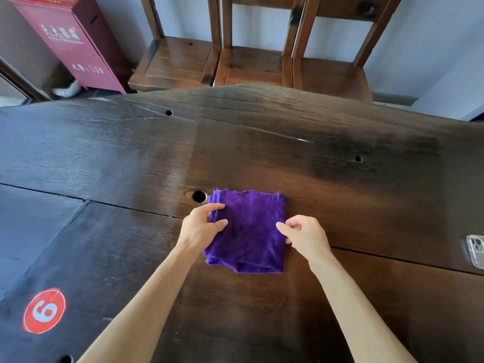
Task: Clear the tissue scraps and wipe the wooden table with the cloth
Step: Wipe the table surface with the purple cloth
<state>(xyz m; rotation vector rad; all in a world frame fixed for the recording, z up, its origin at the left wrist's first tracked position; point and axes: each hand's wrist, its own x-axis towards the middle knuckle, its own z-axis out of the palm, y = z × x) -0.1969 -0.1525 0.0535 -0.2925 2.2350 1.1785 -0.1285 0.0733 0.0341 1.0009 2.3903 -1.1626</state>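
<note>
A purple cloth [251, 226], folded into a rough square, lies flat on the dark wooden table [340, 179] near its middle. My left hand [201, 227] is at the cloth's left edge, its thumb and forefinger pinching the folded layers there. My right hand [305, 235] is at the cloth's right edge, its fingers curled and its fingertips on the fabric. No tissue scraps show anywhere on the table.
A round hole [199, 196] in the tabletop sits just left of the cloth's far corner. A phone in a clear case [476, 251] lies at the right edge. A red number sticker [44, 310] is near left. Wooden chairs [251, 66] stand beyond the far edge, a red cabinet [70, 40] far left.
</note>
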